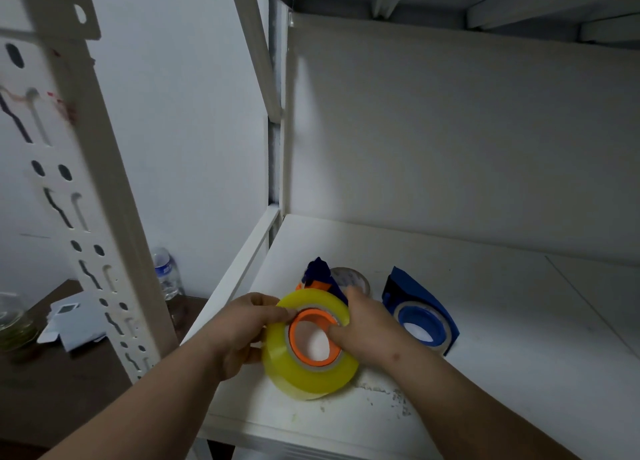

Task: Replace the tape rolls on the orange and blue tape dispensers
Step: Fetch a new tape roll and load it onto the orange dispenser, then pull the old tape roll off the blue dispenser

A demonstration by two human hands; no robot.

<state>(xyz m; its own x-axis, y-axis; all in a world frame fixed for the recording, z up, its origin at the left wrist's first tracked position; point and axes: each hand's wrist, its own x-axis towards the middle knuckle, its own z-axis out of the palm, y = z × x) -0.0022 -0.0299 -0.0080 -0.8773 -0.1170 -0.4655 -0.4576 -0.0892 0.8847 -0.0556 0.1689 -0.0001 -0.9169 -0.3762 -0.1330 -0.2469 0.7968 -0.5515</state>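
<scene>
A: Entry, head view. Where is the new roll?

B: Yellow tape roll (309,347) sits over the orange hub (311,338) of the orange dispenser, held just above the front left of the white shelf (485,338). Most of the dispenser body is hidden behind the roll; only an orange and dark blue part (318,276) shows at the back.

A: Grip?

B: Left hand (247,331) is curled round the roll's left edge, fingertips on its upper rim. Right hand (367,324) grips the right side, thumb pressed at the hub's rim.

A: The other dispenser?

B: Blue dispenser (419,316) lies on the shelf just right of the right hand, a roll on its blue hub. A nearly spent clear roll (351,279) lies behind the hands.

A: Off the shelf?

B: Water bottle (168,274) and papers (74,324) on a dark table (69,383), left.
</scene>
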